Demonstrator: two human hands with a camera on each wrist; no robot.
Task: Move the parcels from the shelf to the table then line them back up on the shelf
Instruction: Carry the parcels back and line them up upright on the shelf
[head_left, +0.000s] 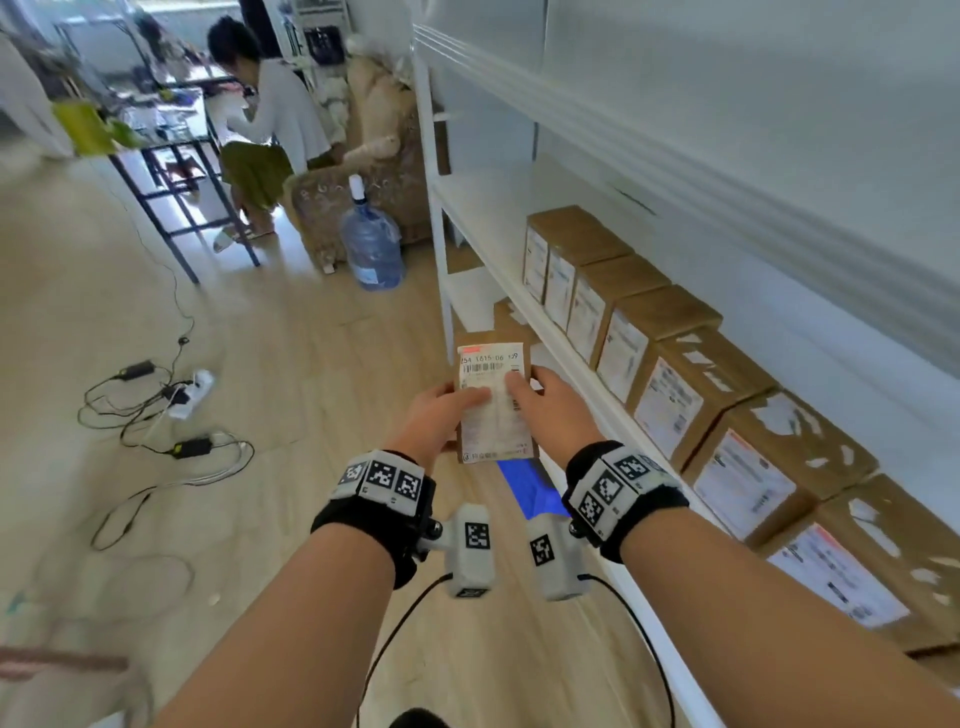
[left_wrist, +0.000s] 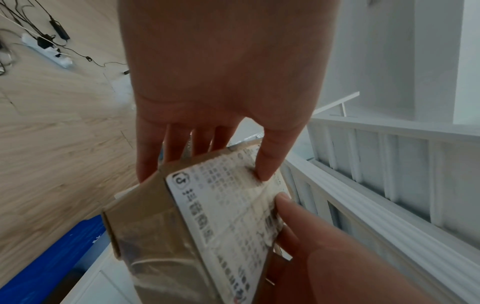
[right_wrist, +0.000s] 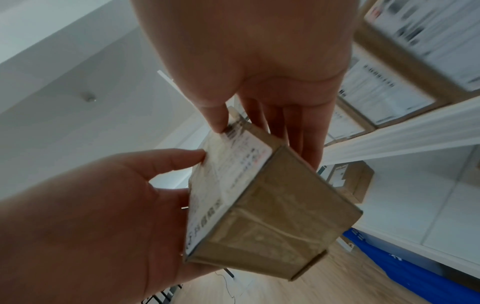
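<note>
Held parcel (head_left: 496, 402): brown cardboard under glossy clear tape, matt white paper label; beside it, shelf (head_left: 566, 343) smooth white-painted, floor (head_left: 291, 338) pale wood-grain.

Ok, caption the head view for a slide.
Both hands hold a labelled brown cardboard parcel beside the white shelf.

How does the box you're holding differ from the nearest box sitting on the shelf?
The held parcel is up in the air, gripped by the left hand and right hand; the nearest shelf parcel rests in the row. The held one's label faces up; the shelf one's faces the aisle. Both are brown cardboard with white labels.
</note>
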